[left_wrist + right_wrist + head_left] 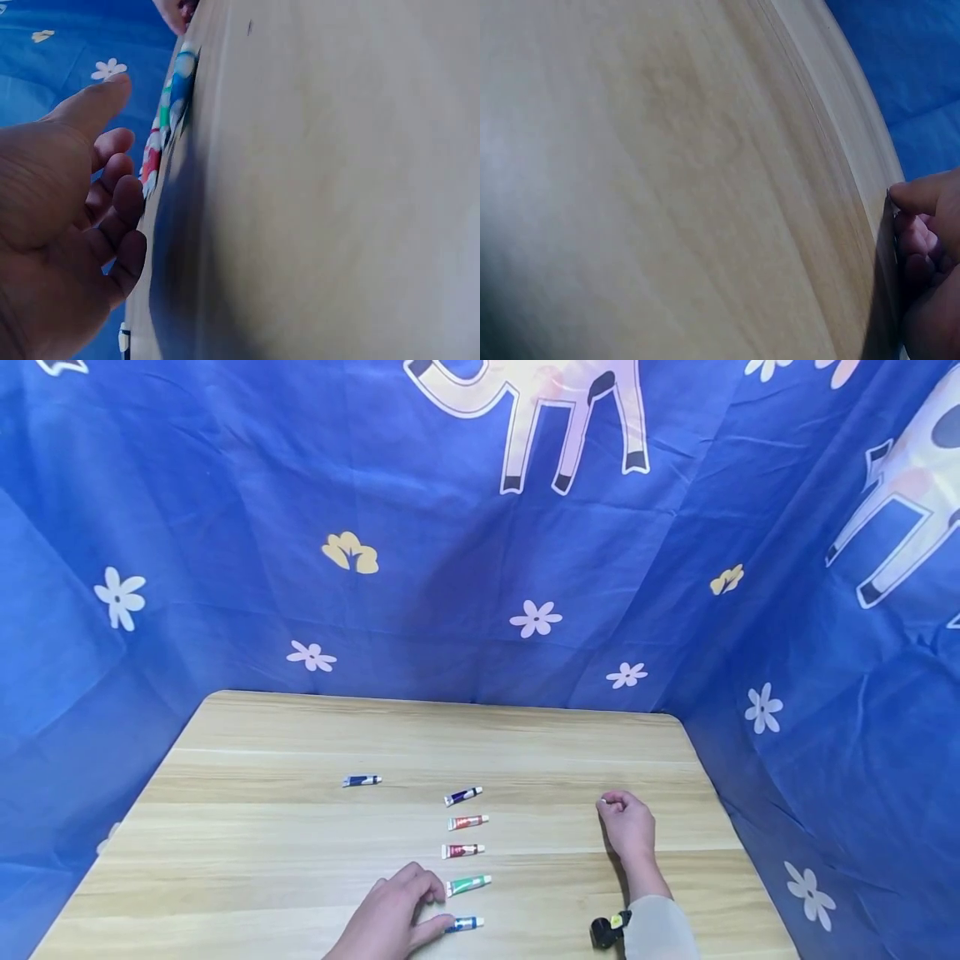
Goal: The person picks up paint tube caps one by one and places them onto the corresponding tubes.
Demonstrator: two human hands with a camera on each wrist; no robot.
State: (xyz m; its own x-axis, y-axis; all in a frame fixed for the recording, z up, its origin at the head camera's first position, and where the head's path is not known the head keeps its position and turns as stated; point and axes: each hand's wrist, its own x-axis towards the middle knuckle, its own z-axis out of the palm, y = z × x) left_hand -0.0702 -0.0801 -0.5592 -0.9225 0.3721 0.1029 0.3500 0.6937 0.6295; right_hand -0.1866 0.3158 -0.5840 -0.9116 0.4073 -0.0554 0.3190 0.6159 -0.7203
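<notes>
My left hand (393,910) hovers low over the front of the table, fingers loosely bent and holding nothing. Its thumb overlaps the end of a blue paint tube (467,924) in the head view, but the left wrist view shows a gap between them. Just beyond its fingertips lies a green paint tube (469,884). Farther up the same column are a dark red tube (463,851), an orange-red tube (468,822) and a dark violet tube (463,796). My right hand (628,831) is at the table's right side, fingers curled, pinching a small white-tipped thing mostly hidden by the fingers.
Another dark blue tube (363,781) lies alone, left of the column. The pale wooden table (247,843) has rounded far corners. Blue printed cloth (420,610) hangs behind it and along both sides. A black device (606,932) is strapped at my right wrist.
</notes>
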